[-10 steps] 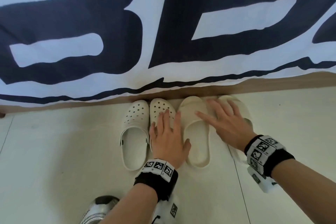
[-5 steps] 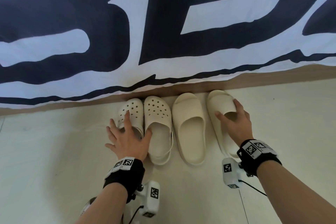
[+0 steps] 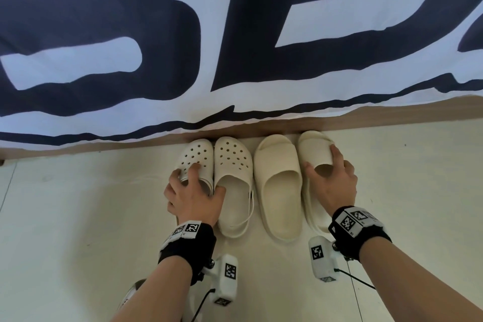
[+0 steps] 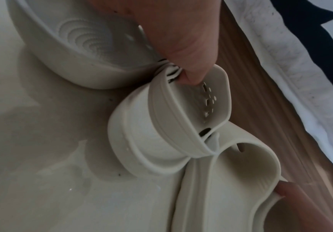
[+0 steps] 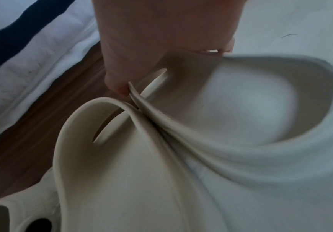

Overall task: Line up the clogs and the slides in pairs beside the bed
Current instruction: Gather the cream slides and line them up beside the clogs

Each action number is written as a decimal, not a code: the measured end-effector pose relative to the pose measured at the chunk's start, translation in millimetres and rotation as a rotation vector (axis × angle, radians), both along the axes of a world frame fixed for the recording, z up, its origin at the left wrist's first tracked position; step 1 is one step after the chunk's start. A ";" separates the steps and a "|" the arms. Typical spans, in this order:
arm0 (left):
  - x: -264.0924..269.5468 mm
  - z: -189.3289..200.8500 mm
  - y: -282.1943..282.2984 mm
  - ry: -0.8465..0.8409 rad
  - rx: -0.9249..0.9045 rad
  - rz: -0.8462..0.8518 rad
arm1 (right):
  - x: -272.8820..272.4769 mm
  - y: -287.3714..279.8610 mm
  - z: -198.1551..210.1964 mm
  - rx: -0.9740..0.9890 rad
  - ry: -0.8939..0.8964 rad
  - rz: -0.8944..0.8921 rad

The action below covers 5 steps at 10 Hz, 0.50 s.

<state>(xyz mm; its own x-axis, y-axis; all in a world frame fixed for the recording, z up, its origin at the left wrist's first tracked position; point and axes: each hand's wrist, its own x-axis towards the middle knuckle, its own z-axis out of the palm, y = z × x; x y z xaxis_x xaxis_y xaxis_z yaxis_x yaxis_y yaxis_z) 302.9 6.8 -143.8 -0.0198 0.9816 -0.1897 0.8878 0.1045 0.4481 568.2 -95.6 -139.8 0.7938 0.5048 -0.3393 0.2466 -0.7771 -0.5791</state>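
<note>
Two white perforated clogs and two cream slides stand in a row on the floor, toes against the bed base [image 3: 392,112]. My left hand [image 3: 201,180] grips the left clog [image 3: 197,155]: its fingers curl over the top and its thumb [image 4: 191,62] sits in the gap beside the right clog [image 3: 234,183]. My right hand [image 3: 321,162] holds the right slide [image 3: 313,144] by its strap, thumb [image 5: 118,78] on the strap's inner edge. The left slide [image 3: 278,185] lies untouched between them. My hands hide the heels of both held shoes in the head view.
A white duvet with large navy shapes [image 3: 235,34] hangs over the wooden bed base just behind the toes. Pale tiled floor [image 3: 78,217] spreads to both sides and toward me. A shiny silver object [image 3: 130,293] shows at the bottom edge, under my left forearm.
My left hand left the right clog and took hold of the left clog. My right hand went from lying flat across the slides to gripping the right slide's strap.
</note>
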 end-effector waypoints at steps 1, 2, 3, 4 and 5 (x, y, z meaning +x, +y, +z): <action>-1.8 -2.0 -0.2 0.023 0.010 -0.025 | 0.2 -1.3 -0.7 -0.008 0.008 0.008; -1.8 -0.4 -2.0 0.053 0.003 -0.047 | 4.9 -0.7 2.5 -0.053 0.013 0.060; -0.9 6.9 -0.7 0.068 -0.043 -0.036 | 9.8 -0.6 11.1 -0.083 0.054 0.097; -2.0 24.5 1.8 0.133 -0.058 -0.051 | 17.6 -1.1 30.9 -0.109 0.066 0.137; -5.6 39.4 3.7 0.144 -0.004 -0.110 | 24.0 -5.0 45.7 -0.002 0.077 0.076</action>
